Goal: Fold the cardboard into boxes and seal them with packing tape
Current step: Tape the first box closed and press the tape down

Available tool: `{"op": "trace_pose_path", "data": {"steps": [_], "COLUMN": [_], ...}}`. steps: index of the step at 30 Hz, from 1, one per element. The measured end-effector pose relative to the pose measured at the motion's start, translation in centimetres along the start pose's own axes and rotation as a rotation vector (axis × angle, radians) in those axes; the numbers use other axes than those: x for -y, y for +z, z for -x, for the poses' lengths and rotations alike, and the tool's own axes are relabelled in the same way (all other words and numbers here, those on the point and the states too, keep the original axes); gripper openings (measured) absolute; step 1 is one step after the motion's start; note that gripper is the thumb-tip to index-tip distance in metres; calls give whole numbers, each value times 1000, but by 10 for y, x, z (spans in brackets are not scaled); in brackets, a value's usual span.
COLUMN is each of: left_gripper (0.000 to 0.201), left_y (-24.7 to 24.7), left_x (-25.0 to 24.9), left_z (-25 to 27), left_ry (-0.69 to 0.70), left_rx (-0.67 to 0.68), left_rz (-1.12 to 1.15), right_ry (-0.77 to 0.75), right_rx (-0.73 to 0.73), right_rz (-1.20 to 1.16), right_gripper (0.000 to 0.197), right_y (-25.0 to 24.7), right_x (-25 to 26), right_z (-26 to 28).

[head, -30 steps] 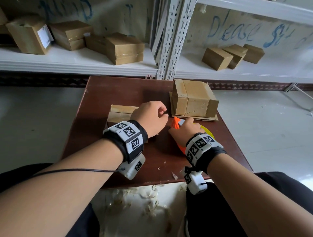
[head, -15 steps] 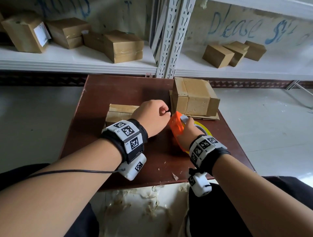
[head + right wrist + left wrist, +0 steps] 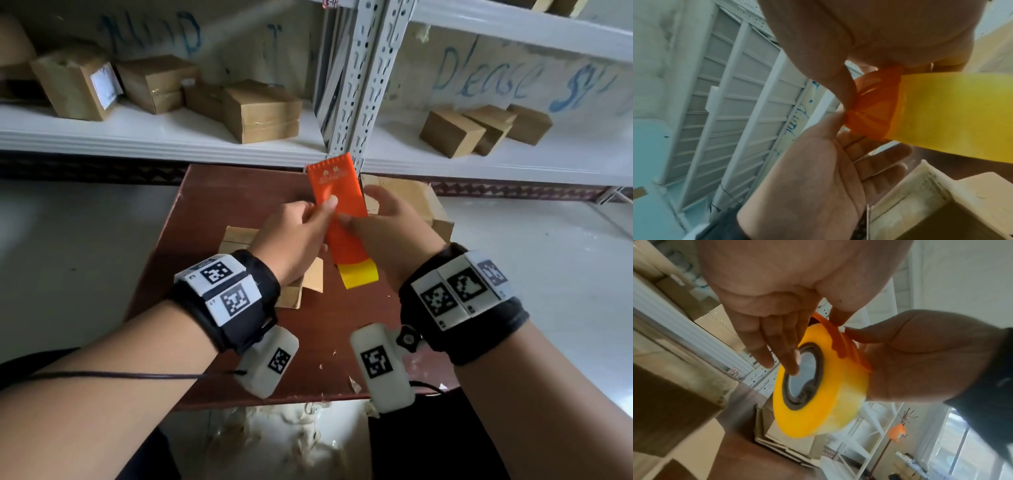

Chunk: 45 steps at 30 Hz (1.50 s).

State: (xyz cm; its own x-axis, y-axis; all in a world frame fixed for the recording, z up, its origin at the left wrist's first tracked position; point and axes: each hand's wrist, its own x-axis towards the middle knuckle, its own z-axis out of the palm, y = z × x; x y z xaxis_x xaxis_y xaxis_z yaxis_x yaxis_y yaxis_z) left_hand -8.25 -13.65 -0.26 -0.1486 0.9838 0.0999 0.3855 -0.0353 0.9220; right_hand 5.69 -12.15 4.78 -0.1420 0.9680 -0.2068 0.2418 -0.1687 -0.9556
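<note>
A yellow packing tape roll (image 3: 358, 279) with an orange cutter (image 3: 334, 202) clipped on it hangs in the air above the brown table (image 3: 219, 192). My right hand (image 3: 376, 222) grips the roll (image 3: 838, 402) from the right, thumb on the cutter. My left hand (image 3: 308, 222) pinches the cutter (image 3: 840, 340), thumb on its face and straight fingers (image 3: 777, 340) along the roll's side. A partly folded cardboard box (image 3: 236, 238) lies on the table below my left wrist, flaps loose. A taped box (image 3: 423, 202) stands behind my right hand.
White metal shelves (image 3: 164, 140) run behind the table, with several sealed cardboard boxes (image 3: 263, 111) on them and an upright post (image 3: 359, 85) in the middle. Paper scraps (image 3: 239, 431) litter the floor at the table's near edge.
My right hand has lifted the tape roll off the table and up. My left hand has left the flat box and taken hold of the orange cutter.
</note>
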Motion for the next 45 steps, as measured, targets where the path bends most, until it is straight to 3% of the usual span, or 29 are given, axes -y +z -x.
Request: {"op": "trace_pose_path", "data": {"steps": [5, 6, 8, 9, 11, 16, 23, 27, 32, 35, 38, 45], "left_gripper": [57, 54, 45, 38, 31, 58, 48, 64, 43, 31, 30, 37], "left_y": [-9, -10, -13, -14, -17, -19, -36, -39, -42, -44, -43, -40], "left_x": [-6, -7, -8, -9, -11, -15, -20, -16, -15, -19, -18, -17], "left_z": [11, 12, 13, 14, 15, 20, 18, 19, 20, 21, 19, 16], "left_ry": [21, 21, 5, 2, -3, -44, -82, -62, -111, -190, -217, -242], "left_rx": [10, 16, 28, 32, 32, -10, -123, -117, -85, -68, -60, -90], "left_rz": [143, 153, 148, 147, 133, 169, 226, 209, 251, 397, 471, 507], "right_ry": [-13, -3, -7, -33, -81, -152, -176, -183, -176, -185, -182, -183], "right_rx": [-51, -57, -59, -65, -97, -130, -145, -122, -119, -113, -112, -79], "right_rz": [-112, -118, -84, -61, -33, 69, 33, 38, -30, -23, -21, 8], "right_gripper": [9, 10, 48, 53, 45, 46, 47, 46, 53, 36, 31, 39], "right_y": [6, 9, 16, 19, 21, 20, 19, 23, 30, 30, 31, 32], "right_x": [12, 15, 13, 12, 10, 9, 15, 14, 8, 9, 9, 8], "right_z": [-4, -4, -12, -16, -19, -16, -8, -5, -5, -4, -7, -5]}}
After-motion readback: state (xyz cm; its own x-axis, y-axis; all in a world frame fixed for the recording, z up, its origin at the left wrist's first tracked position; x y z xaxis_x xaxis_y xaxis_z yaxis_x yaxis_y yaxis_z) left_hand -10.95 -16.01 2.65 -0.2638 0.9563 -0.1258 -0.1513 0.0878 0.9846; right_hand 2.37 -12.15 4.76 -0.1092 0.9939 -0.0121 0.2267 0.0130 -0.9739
